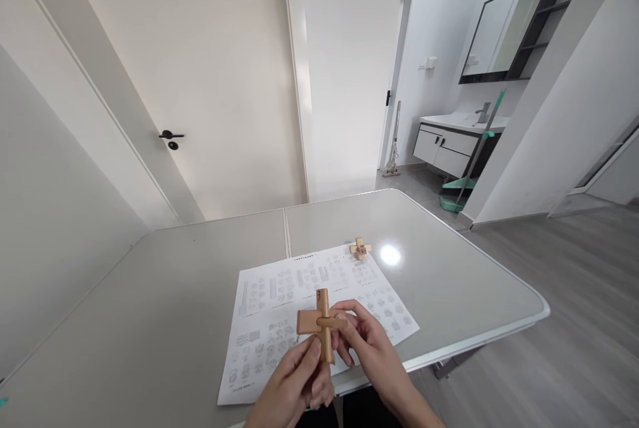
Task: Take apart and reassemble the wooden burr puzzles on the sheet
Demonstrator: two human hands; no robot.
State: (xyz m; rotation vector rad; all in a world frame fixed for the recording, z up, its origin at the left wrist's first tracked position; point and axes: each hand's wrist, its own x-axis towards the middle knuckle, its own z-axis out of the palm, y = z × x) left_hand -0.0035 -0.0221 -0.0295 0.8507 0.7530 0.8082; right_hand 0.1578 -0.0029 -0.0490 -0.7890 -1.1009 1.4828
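Between my two hands, above the table's front edge, is a wooden interlocking puzzle [308,322] of crossed light-brown bars. My left hand [297,380] grips it from below, thumb and fingers closed at the lower end of the upright bar. On the other side, the thumb and fingers of my right hand [368,343] pinch the bar that points right. Part of the puzzle is covered by my fingers. Under my hands lies a printed sheet [264,348] with rows of small diagrams. At the sheet's far right edge sits a second, smaller wooden puzzle [360,249].
The grey table [164,321] has a raised pale rim and a seam across it. Behind it stands a white door [214,82] with a black handle. At the right are a washbasin cabinet [449,145], a mop [395,142] and a green dustpan [453,200].
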